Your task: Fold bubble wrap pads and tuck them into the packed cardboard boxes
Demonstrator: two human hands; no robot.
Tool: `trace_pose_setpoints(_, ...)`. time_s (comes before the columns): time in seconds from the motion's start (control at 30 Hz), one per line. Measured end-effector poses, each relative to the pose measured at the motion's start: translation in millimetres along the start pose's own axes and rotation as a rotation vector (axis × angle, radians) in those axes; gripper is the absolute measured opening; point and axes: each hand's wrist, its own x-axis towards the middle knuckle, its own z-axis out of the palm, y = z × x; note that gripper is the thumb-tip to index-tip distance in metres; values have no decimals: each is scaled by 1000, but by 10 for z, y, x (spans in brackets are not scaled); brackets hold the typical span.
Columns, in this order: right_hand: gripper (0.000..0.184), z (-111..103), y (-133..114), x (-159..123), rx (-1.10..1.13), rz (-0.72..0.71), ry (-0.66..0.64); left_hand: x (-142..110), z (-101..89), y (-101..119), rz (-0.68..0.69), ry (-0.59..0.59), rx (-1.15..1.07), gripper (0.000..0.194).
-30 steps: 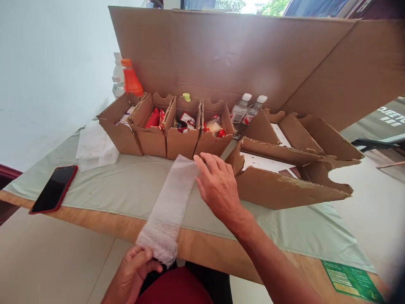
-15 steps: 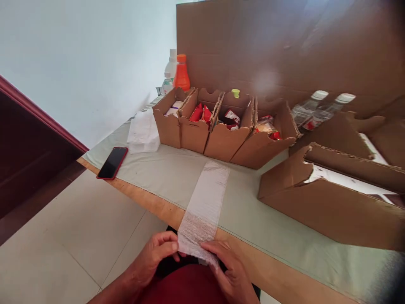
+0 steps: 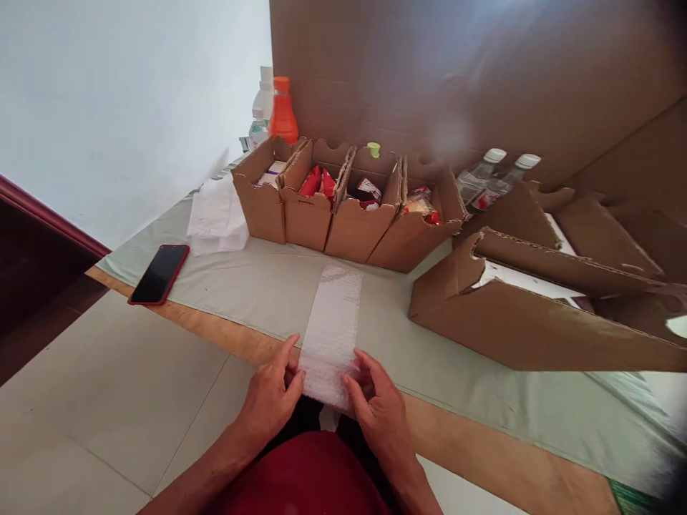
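Observation:
A long strip of whitish, translucent bubble wrap [image 3: 331, 322] lies from the table's middle to its front edge, its near end just past the edge. My left hand [image 3: 273, 383] has its thumb at the strip's left edge near that end; the index finger stretches forward and the other fingers are partly hidden. At the right edge my right hand [image 3: 376, 393] holds the strip between thumb and curled fingers. A small stack of similar white sheets [image 3: 217, 218] lies at the back left of the table.
Several cardboard bins [image 3: 305, 223] with packaged goods stand at the back. A larger cardboard box [image 3: 526, 322] stands at the right, clear bottles [image 3: 497, 182] behind it. A phone [image 3: 159, 275] lies at the left edge. An orange bottle [image 3: 283, 111] stands against the cardboard panel [image 3: 418, 79].
Both hands have moved forward to the table's front edge with the strip's near end, which is now flatter. The camera view has shifted to the right.

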Motion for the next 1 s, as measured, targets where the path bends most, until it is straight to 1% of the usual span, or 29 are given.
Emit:
trace_pose_setpoints(0.03,29,-23,-1,-46,-64,-81,80,29,-6,-9,-11,-2,37,62)
trace_pose_setpoints(0.07,29,-49,-8,-101,-121,-172,131,52,-12,-15,-20,-7,75,63)
trace_pose_setpoints(0.1,30,-73,-21,-158,-168,-262,146,71,-17,-18,-24,-15,110,63)
trace_pose_setpoints(0.13,31,-90,-38,-212,-210,-341,128,87,-17,-17,-27,-27,145,62)
trace_pose_setpoints(0.17,32,-96,-55,-256,-249,-403,81,99,-12,-13,-30,-39,181,61)
trace_pose_setpoints(0.23,31,-69,-79,-303,-316,-477,-49,113,6,-2,-31,-63,253,58)
trace_pose_setpoints(0.27,29,-39,-82,-304,-336,-491,-103,113,15,1,-26,-74,285,56)
trace_pose_setpoints(0.3,26,-5,-81,-293,-345,-498,-130,105,19,1,-12,-74,310,54)
trace_pose_setpoints(0.37,26,58,-69,-248,-328,-494,-116,60,7,-13,69,-20,336,48)
trace_pose_setpoints(0.43,28,90,-61,-198,-289,-478,-65,-20,-34,-42,231,78,348,45)
trace_pose_setpoints(0.5,25,88,-64,-158,-239,-435,-63,-105,-79,-76,435,134,361,43)
trace_pose_setpoints(0.57,22,66,-72,-125,-173,-360,-123,-155,-95,-103,595,108,366,41)
trace_pose_setpoints(0.6,21,53,-75,-107,-140,-319,-162,-158,-85,-110,634,89,362,38)
trace_pose_setpoints(0.67,21,27,-75,-74,-107,-259,-195,-120,-31,-114,636,80,348,33)
trace_pose_setpoints(0.7,20,15,-72,-63,-118,-252,-174,-83,5,-112,610,92,345,31)
trace_pose_setpoints(0.8,19,-20,-60,-66,-225,-329,-30,47,102,-100,534,142,356,27)
trace_pose_setpoints(0.83,19,-26,-57,-78,-261,-371,-6,83,122,-98,518,147,365,28)
trace_pose_setpoints(0.87,19,-28,-55,-91,-289,-412,-9,110,133,-99,508,151,374,28)
trace_pose_setpoints(0.93,20,-14,-51,-105,-323,-466,-69,128,133,-107,507,180,386,28)
trace_pose_setpoints(1.0,22,11,-48,-92,-321,-470,-115,101,106,-121,538,210,386,28)
